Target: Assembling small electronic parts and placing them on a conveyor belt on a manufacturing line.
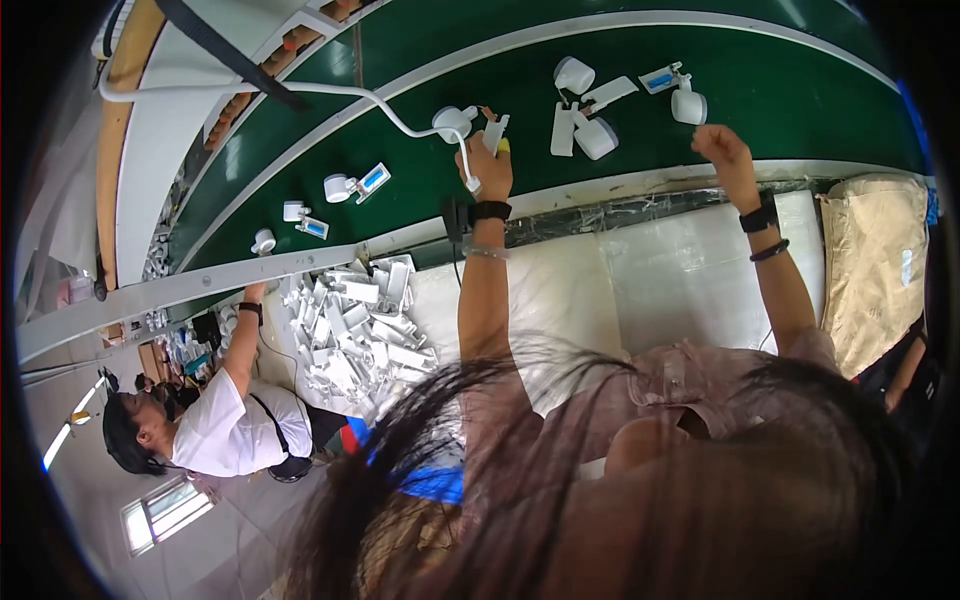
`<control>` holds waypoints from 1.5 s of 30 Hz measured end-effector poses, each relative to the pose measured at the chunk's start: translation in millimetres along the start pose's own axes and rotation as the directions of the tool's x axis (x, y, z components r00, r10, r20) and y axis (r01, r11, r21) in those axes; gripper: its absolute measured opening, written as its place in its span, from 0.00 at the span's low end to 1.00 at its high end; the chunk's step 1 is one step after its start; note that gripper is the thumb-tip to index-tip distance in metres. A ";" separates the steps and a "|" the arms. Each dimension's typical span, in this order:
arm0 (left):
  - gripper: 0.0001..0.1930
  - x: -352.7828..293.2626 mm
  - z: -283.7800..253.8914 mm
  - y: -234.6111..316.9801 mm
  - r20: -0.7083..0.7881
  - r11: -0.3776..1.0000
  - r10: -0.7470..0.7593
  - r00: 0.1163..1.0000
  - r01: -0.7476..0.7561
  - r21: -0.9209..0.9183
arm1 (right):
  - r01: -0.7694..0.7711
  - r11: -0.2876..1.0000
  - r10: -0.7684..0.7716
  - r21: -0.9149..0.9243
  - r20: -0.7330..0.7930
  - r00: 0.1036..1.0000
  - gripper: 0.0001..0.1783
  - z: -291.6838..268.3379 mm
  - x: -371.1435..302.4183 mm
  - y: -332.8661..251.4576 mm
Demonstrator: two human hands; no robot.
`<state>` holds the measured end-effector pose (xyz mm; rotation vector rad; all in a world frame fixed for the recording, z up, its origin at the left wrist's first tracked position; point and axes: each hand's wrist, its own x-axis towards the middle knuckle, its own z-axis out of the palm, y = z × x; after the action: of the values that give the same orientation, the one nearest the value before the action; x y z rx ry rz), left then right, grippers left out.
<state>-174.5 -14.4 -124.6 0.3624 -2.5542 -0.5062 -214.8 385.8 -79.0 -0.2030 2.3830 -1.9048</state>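
Note:
My left hand (pixel 487 172) reaches over the green conveyor belt, closed on a white flat plastic piece (pixel 496 131). A yellow cover sits on one of its fingers. Just beyond it, a round white unit (pixel 452 122) lies on the belt, close to or touching the fingers. Curled above the belt at the right is my right hand (pixel 724 156); whether anything is inside its fingers is hidden. Nearest to it is a round white unit (pixel 688 105) joined to a flat part with a blue strip (pixel 660 79). More round units (pixel 597 138) and white flat pieces (pixel 562 129) lie between the hands.
A white cable (pixel 385 104) hangs across, ending by my left wrist. Smaller units (pixel 340 187) sit further left on the belt. White plastic parts (pixel 350 325) are heaped beside a co-worker (pixel 235 425), whose hand reaches the belt edge. A brown sack (pixel 875 270) stands right.

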 end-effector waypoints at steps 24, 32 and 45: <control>0.15 -107.2 -215.9 165.9 0.812 0.548 0.441 0.381 0.602 -0.580 | 0.383 0.921 -0.279 -0.062 0.582 0.764 0.10 48.5 -141.3 -132.8; 0.15 -129.7 -227.5 169.0 0.800 0.666 0.508 0.320 0.442 -0.600 | -0.209 0.922 -0.096 0.325 0.716 0.691 0.07 8.2 -192.4 -141.5; 0.20 -136.2 -259.2 212.4 0.587 0.668 0.609 0.533 0.055 -0.743 | -0.340 0.908 -0.006 0.244 0.820 0.572 0.07 0.3 -221.0 -157.7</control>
<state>42.6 149.5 113.9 -0.8137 -2.8188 -1.7637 11.6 385.7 70.9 -0.6296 1.3337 -1.6085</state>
